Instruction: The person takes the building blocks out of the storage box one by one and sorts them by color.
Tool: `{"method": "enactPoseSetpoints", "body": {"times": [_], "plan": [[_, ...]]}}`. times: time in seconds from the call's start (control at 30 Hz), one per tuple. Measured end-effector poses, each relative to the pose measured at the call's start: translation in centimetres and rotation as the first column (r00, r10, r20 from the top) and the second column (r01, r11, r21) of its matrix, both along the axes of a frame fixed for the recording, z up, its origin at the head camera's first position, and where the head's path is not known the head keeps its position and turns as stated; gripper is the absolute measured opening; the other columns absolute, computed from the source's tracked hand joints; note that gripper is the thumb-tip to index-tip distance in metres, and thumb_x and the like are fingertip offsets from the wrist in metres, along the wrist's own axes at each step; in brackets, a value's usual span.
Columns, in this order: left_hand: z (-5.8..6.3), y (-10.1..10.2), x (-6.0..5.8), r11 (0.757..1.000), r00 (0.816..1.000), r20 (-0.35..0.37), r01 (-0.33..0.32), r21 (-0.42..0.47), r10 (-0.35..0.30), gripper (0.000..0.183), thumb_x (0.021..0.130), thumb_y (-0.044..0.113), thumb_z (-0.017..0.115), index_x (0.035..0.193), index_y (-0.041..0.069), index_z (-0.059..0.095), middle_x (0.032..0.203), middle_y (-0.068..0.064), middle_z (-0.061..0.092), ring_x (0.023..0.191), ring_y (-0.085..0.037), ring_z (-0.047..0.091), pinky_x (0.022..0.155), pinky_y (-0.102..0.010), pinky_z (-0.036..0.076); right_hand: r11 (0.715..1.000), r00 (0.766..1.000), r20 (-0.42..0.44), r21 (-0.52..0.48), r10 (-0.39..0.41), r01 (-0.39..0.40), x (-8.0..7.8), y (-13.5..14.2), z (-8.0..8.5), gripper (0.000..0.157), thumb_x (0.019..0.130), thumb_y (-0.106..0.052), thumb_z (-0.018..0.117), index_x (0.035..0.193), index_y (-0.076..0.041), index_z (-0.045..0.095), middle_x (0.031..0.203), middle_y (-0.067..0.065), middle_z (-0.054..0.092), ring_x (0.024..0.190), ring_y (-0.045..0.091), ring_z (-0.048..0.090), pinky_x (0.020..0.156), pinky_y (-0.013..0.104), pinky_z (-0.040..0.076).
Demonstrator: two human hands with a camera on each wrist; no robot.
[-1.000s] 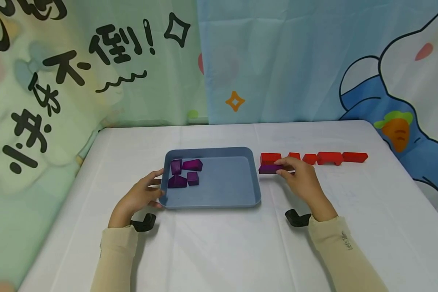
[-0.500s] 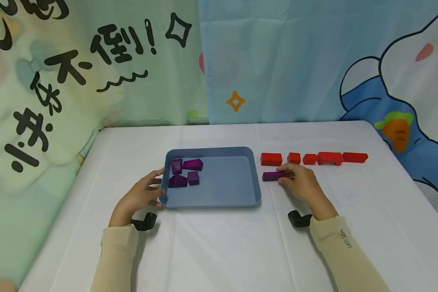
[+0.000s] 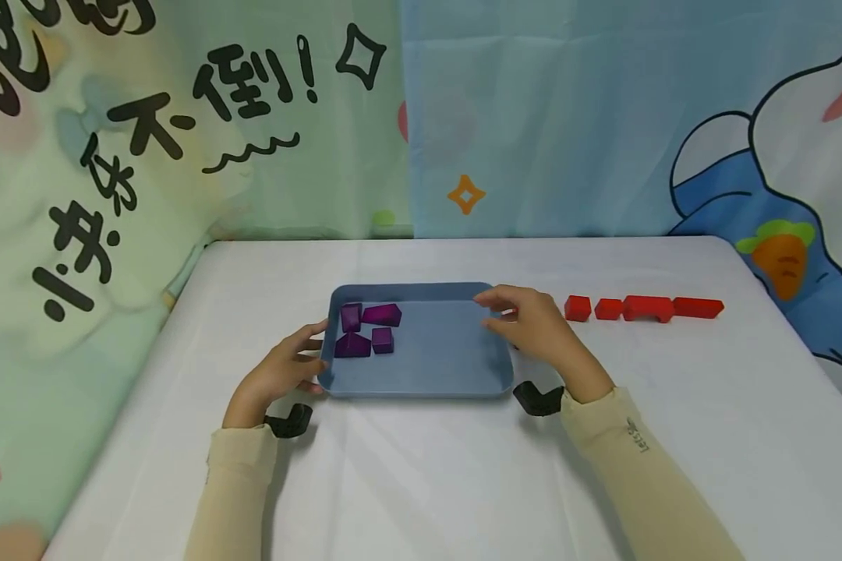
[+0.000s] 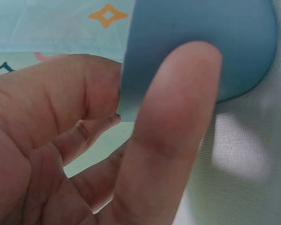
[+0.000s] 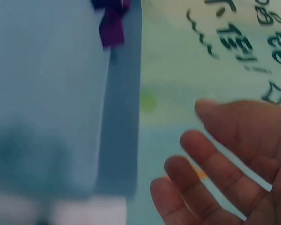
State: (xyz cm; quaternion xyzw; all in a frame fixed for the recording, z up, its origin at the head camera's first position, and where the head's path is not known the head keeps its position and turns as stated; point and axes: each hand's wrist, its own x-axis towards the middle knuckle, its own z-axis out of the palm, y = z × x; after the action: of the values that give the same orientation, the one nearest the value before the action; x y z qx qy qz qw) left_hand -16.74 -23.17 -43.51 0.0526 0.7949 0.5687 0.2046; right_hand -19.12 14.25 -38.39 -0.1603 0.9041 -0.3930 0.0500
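A blue-grey tray (image 3: 435,362) lies on the white-covered table, with several purple wooden blocks (image 3: 382,315) grouped at its left end. My left hand (image 3: 284,368) holds the tray's left edge; up close in the left wrist view, the thumb (image 4: 182,98) lies across the tray wall. Over the tray's right rim hovers my right hand (image 3: 533,327), its fingers parted and nothing between them in the right wrist view. The purple block it held and the leftmost red block are hidden behind that hand.
To the right of the tray runs a row of red blocks (image 3: 648,307) of different shapes. Printed curtains (image 3: 568,117) hang behind the table. Black wrist mounts (image 3: 291,421) sit at both cuffs.
My right hand brought the purple block a little nearer, let go of it, then moved left to the tray's right rim. My left hand stays at the tray; the head view shifts slightly.
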Motion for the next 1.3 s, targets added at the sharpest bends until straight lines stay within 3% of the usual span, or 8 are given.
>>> {"method": "enactPoseSetpoints", "body": {"times": [0.13,0.27,0.43,0.7,0.97,1.13,1.3], "plan": [[-0.1,0.5,-0.3,1.000,1.000,0.003,0.001,-0.012,-0.001,0.070,0.096,-0.004,0.052,0.159,0.008,0.024,0.148,-0.033,0.036,0.106,-0.032,0.060,0.070,-0.036,0.060,0.989,0.990,0.020,-0.059,0.139,-0.138,-1.5,-2.1,-0.7,0.035,0.091,-0.003,0.070,0.125,0.002,0.065,0.125,0.019,0.065,0.115,0.035,0.059,0.098,0.049,0.050],[0.0,0.8,-0.4,1.000,1.000,0.011,-0.003,-0.031,0.004,0.070,0.096,-0.003,0.053,0.159,0.010,0.025,0.149,-0.031,0.037,0.105,-0.031,0.061,0.070,-0.036,0.060,0.963,0.963,0.040,-0.050,0.266,-0.264,-3.3,-3.9,-1.4,0.036,0.090,-0.006,0.073,0.124,0.003,0.065,0.123,0.019,0.066,0.113,0.034,0.061,0.096,0.047,0.052],[0.0,0.9,-0.3,1.000,1.000,0.012,0.005,-0.026,-0.004,0.070,0.096,-0.003,0.053,0.159,0.011,0.024,0.149,-0.031,0.037,0.106,-0.032,0.061,0.070,-0.036,0.059,0.935,0.929,0.103,-0.032,0.355,-0.354,-4.8,-6.1,-1.9,0.039,0.088,-0.008,0.075,0.124,0.003,0.066,0.121,0.020,0.066,0.110,0.034,0.062,0.095,0.042,0.053],[0.0,0.7,-0.4,1.000,1.000,0.003,0.010,-0.014,-0.010,0.069,0.096,-0.004,0.051,0.159,0.008,0.024,0.148,-0.033,0.036,0.109,-0.034,0.059,0.070,-0.036,0.060,0.918,0.909,0.183,0.064,0.375,-0.392,-5.5,-9.2,-2.8,0.043,0.085,-0.016,0.080,0.124,-0.003,0.068,0.123,0.010,0.067,0.109,0.026,0.063,0.093,0.037,0.053],[-0.1,0.2,-0.3,1.000,1.000,-0.006,0.000,0.004,0.001,0.069,0.095,-0.005,0.051,0.158,0.006,0.024,0.148,-0.034,0.036,0.110,-0.035,0.058,0.070,-0.035,0.060,0.911,0.918,0.125,0.129,0.376,-0.391,-5.7,-11.0,-3.4,0.034,0.083,-0.015,0.082,0.114,-0.003,0.072,0.104,0.007,0.071,0.095,0.020,0.064,0.084,0.033,0.054],[-0.2,-0.1,-0.3,1.000,1.000,-0.001,-0.008,0.003,0.008,0.069,0.095,-0.005,0.051,0.158,0.006,0.024,0.148,-0.035,0.036,0.109,-0.034,0.058,0.070,-0.035,0.060,0.920,0.929,0.118,0.138,0.352,-0.366,-5.7,-10.2,-3.3,0.031,0.085,-0.014,0.079,0.114,-0.004,0.072,0.107,0.007,0.071,0.100,0.022,0.065,0.090,0.037,0.053],[0.0,-0.1,-0.1,1.000,1.000,0.009,-0.010,-0.002,0.010,0.069,0.096,-0.004,0.051,0.158,0.006,0.023,0.149,-0.035,0.035,0.110,-0.035,0.058,0.071,-0.036,0.060,0.938,0.938,0.089,0.066,0.335,-0.341,-5.1,-7.5,-2.4,0.031,0.085,-0.012,0.078,0.114,-0.003,0.071,0.110,0.009,0.070,0.099,0.024,0.067,0.090,0.038,0.055]]}}
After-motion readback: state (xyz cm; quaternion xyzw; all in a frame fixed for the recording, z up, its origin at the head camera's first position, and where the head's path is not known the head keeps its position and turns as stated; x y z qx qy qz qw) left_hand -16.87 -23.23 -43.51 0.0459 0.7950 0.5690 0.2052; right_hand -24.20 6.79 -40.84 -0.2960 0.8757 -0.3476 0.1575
